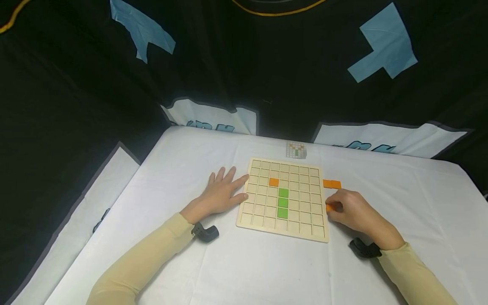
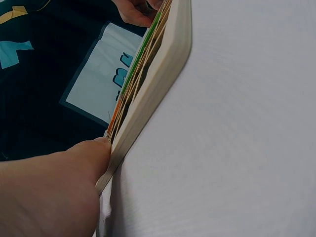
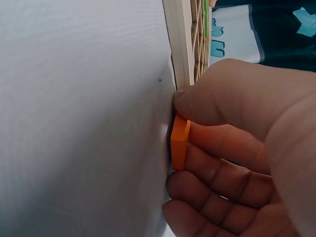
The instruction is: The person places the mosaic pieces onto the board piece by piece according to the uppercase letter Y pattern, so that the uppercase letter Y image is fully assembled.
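Observation:
A square wooden grid board [image 1: 306, 207] lies on the white-covered table. One orange tile [image 1: 273, 182] sits in a cell, and three green tiles [image 1: 283, 202] form a column just to its lower right. My left hand [image 1: 221, 192] is spread flat beside the board, its thumb and index fingertips at the left edge. At the right edge, my right hand [image 1: 350, 209] pinches an orange tile [image 3: 178, 148] low against the tablecloth, the thumb close to the board's side. Just beyond that hand, more orange tiles [image 1: 332, 184] lie against the board's right side.
A small transparent card [image 1: 296, 150] printed with a coloured grid lies behind the board. Black cloth [image 1: 244, 63] with blue tape [image 1: 389, 42] hangs past the table's far edge. White printed panels [image 1: 389, 137] stand along that edge. Each wrist wears a dark band [image 1: 206, 233].

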Motion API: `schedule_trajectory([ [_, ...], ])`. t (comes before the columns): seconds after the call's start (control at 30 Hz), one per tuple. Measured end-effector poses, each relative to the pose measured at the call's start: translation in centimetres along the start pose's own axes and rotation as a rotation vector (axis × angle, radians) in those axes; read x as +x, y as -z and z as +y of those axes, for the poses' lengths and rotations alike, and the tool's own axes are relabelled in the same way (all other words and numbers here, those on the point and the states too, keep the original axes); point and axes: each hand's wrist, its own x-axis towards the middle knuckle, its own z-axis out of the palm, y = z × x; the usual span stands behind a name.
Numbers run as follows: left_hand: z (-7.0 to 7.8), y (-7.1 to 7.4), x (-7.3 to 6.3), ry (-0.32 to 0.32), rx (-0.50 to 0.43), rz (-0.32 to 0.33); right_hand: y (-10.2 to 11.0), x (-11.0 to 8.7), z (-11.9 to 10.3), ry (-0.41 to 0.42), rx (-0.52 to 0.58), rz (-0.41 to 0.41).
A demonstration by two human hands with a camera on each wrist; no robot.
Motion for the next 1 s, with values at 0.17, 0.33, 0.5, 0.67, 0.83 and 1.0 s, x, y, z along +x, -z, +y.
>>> schedule_trajectory([
  [0.17, 0.0, 0.0, 0.0, -0.002, 0.000, -0.001, 0.0, -0.1, 0.0, 0.001, -0.006, 0.005],
  [0.33, 0.2, 0.2, -0.2, 0.001, 0.006, -0.006, 0.0, -0.1, 0.0, 0.003, -0.009, 0.003],
  [0.5, 0.3, 0.3, -0.3, 0.002, 0.006, -0.006, 0.2, 0.1, 0.0, 0.011, 0.000, 0.008],
  [0.67, 0.2, 0.5, -0.3, -0.001, 0.014, -0.003, 0.5, 0.3, -0.1, 0.013, 0.006, 0.019],
  [0.83, 0.2, 0.4, -0.3, -0.009, 0.011, 0.001, 0.7, 0.8, -0.2, 0.036, 0.003, 0.032],
  [1.0, 0.1, 0.2, -0.2, -0.008, -0.002, 0.003, 0.7, 1.7, -0.5, 0.072, 0.002, 0.039],
])
